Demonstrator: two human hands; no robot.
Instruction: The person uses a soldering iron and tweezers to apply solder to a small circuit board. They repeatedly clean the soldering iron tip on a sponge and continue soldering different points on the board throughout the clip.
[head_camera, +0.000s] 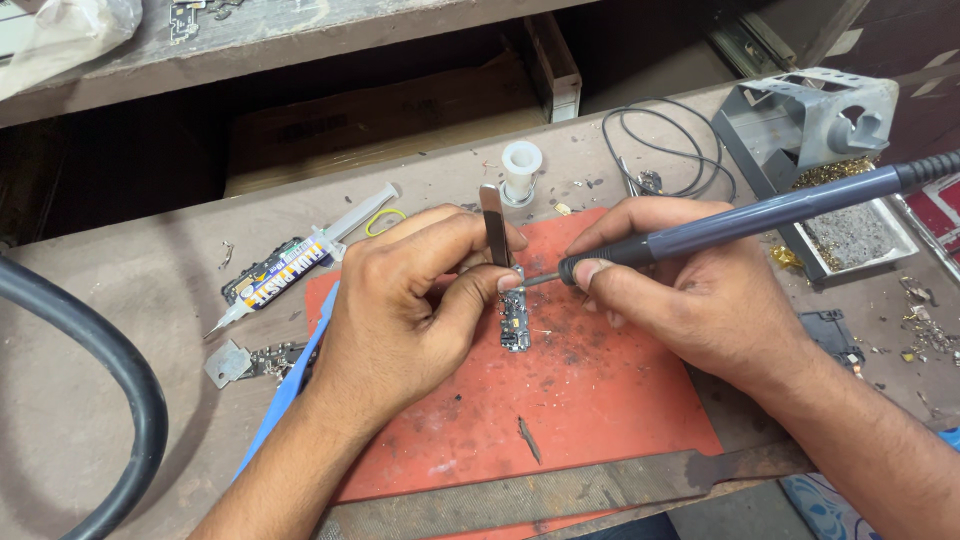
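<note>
A small dark circuit board (515, 323) lies on a red mat (560, 400). My left hand (405, 300) grips metal tweezers (494, 225), whose tips press down at the board's top end. My right hand (690, 285) holds a grey-blue soldering iron (760, 215) like a pen. Its metal tip (540, 279) touches the top of the board, right next to the tweezer tips.
A flux syringe (290, 268) lies left of the mat, with a white spool (521, 170) and coiled black wire (665, 150) behind. A grey iron stand with a tray (820, 160) sits at right. A metal file (570, 490) lies along the mat's near edge. A thick black cable (110, 380) curves at left.
</note>
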